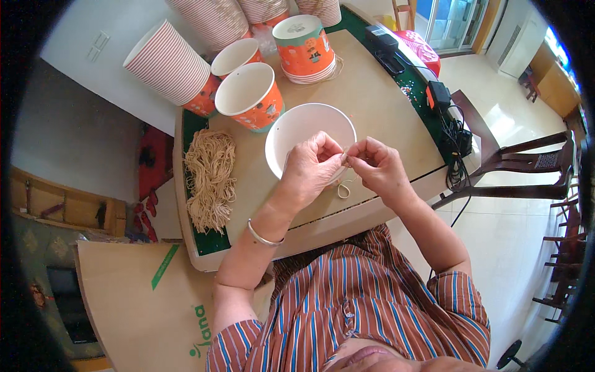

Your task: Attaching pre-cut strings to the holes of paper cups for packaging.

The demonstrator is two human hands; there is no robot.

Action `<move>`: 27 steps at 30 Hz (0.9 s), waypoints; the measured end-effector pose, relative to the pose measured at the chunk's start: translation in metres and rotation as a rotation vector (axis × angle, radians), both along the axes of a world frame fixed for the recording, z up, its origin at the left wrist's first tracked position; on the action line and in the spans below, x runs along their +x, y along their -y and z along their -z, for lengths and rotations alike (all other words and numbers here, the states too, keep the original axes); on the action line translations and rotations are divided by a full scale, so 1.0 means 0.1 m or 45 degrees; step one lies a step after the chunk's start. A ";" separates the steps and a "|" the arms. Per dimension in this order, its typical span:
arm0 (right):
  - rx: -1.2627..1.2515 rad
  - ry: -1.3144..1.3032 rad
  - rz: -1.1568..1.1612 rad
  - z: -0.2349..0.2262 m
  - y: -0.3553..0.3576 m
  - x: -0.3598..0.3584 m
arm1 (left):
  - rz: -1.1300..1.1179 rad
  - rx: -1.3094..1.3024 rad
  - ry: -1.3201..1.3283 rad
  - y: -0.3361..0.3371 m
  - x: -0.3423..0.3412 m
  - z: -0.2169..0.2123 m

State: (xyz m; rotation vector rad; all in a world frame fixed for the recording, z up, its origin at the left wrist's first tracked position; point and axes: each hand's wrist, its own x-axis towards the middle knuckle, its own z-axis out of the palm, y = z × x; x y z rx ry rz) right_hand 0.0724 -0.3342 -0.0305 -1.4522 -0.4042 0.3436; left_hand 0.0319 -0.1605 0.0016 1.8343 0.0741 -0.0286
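A thin cream cord (pixel 339 193) is being pinched at the fingertips of both hands, which are being brought almost together. In the left hand (pixel 308 166), the thumb and forefinger are being pressed tip to tip while the other fingers are being kept curled. In the right hand (pixel 379 166), thumb and forefinger are being closed in the same way, with the remaining fingers being folded loosely behind. The pinched part is largely being hidden by the fingertips; a small round loop of the cord is being left visible just below them.

Directly beyond both hands, a smooth white container (pixel 304 127) is being held up by the tabletop (pixel 393 108), its round mouth being partly covered by the left hand. To the left of the left hand, a thick bundle of cords (pixel 211 180) is being spread in soft, twisted, fibrous strands. Farther beyond the left hand, an orange printed bucket (pixel 266 110) with a plain white inside is being seen, and behind it a leaning stack of buckets (pixel 167 65) is being marked by closely ridged rims. A smooth, shiny bangle (pixel 261 239) is being worn behind the left hand.
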 end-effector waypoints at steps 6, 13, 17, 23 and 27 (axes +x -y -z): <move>-0.044 -0.055 -0.034 -0.02 0.01 0.00 | -0.030 0.000 0.056 0.02 -0.01 -0.02; 0.002 0.102 -0.014 0.06 0.00 0.00 | -0.126 0.074 0.158 0.12 -0.05 -0.05; -0.189 0.302 0.094 0.02 0.02 -0.04 | -0.108 0.209 0.174 0.13 -0.09 -0.10; -0.306 0.608 0.230 -0.02 0.02 -0.04 | -0.039 0.226 0.199 0.09 -0.11 -0.08; -0.270 0.637 0.242 0.00 0.02 -0.03 | 0.016 0.274 0.173 0.08 -0.11 -0.12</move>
